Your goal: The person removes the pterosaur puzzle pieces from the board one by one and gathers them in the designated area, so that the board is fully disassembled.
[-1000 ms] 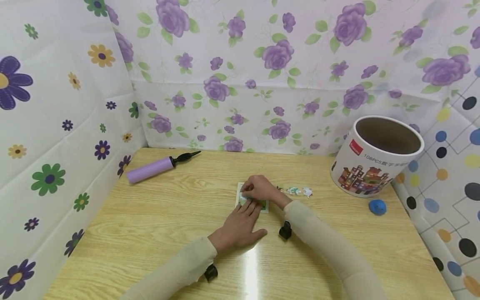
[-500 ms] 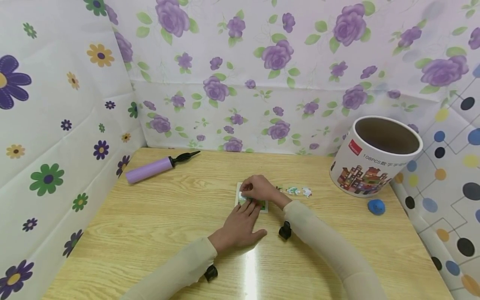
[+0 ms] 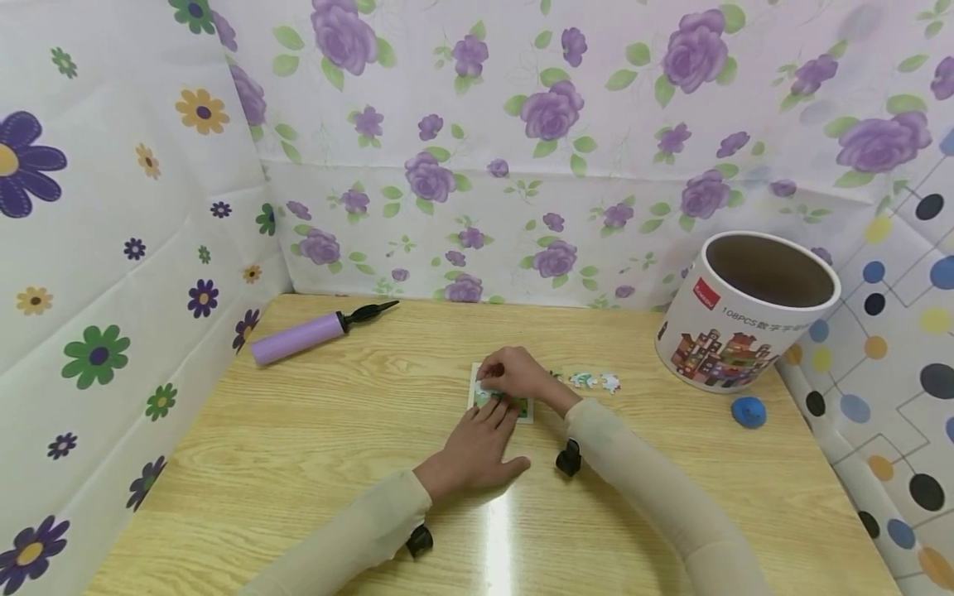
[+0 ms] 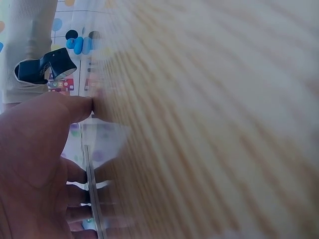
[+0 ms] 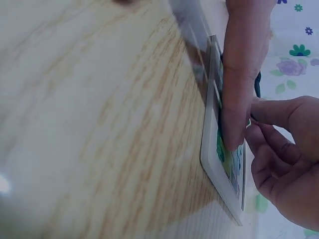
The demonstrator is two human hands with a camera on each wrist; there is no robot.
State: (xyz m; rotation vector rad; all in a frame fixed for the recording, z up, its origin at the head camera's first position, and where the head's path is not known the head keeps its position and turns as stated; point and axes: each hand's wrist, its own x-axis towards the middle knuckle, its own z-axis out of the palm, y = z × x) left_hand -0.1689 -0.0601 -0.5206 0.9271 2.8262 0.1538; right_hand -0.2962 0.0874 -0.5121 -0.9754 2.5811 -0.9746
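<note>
Maybe the spread left hand [image 3: 480, 454] steadies the puzzle [image 5: 220, 181] nearer the surface's [image 3: 298, 447] far edge; the right hand [image 3: 516, 374] pinches a piece [image 5: 248, 122].

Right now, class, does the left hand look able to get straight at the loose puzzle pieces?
Probably not: the right wrist lies between the left hand and the loose puzzle pieces, though going over that arm looks possible.

Table [image 3: 335, 430] looks wooden: grained, smooth, glossy. Tray [image 5: 219, 182] rim smooth, matt. Pump [image 3: 300, 338] looks plastic, matt. Tub [image 3: 745, 331] smooth. Backdrop [image 3: 514, 186] looks creased cloth. 2 sleeves [image 3: 648, 480]: matt cloth.
</note>
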